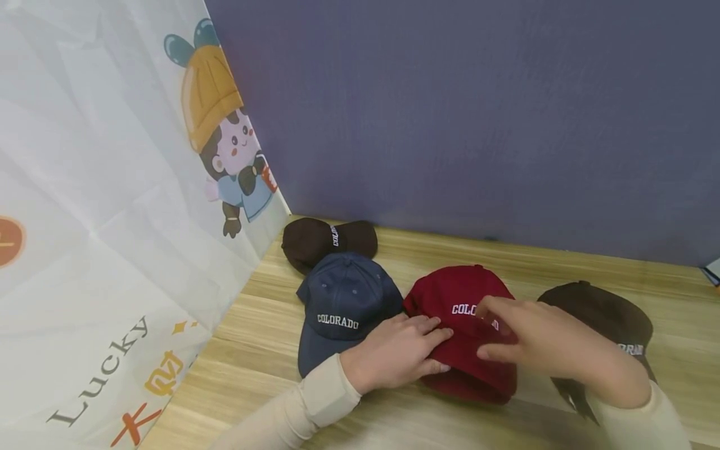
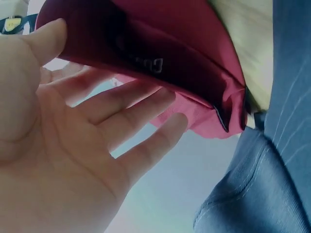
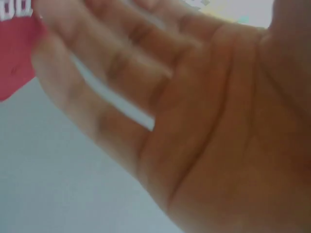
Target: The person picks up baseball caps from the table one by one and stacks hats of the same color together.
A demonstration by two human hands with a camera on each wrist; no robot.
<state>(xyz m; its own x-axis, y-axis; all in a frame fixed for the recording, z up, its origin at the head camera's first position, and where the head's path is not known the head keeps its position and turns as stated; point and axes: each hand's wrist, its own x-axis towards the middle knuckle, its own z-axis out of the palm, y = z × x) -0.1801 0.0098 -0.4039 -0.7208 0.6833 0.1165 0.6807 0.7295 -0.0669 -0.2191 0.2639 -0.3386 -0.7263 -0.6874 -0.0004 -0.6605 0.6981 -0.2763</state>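
Observation:
A dark red cap (image 1: pixel 439 290) with white COLORADO lettering sits on the wooden table, its brim toward the wearer and its hollow underside showing in the left wrist view. My left hand (image 1: pixel 394 350) rests at the brim's left side, fingers (image 2: pixel 141 111) extended and slightly spread against the outside, thumb near the edge. Over the cap's right front, partly covering the lettering, is my right hand (image 1: pixel 540 331) with its thumb apart from its fingers. In the right wrist view it is blurred and holds nothing. A navy cap (image 1: pixel 349 294) lies just left of the left hand.
Behind the navy cap a dark brown cap (image 1: pixel 306 240) lies sideways in the corner. Another brown cap (image 1: pixel 602 306) is at the right, partly hidden by the right forearm. A grey-blue wall (image 1: pixel 450 125) backs the table (image 1: pixel 236 350); a white printed sheet (image 1: pixel 101 187) borders its left edge.

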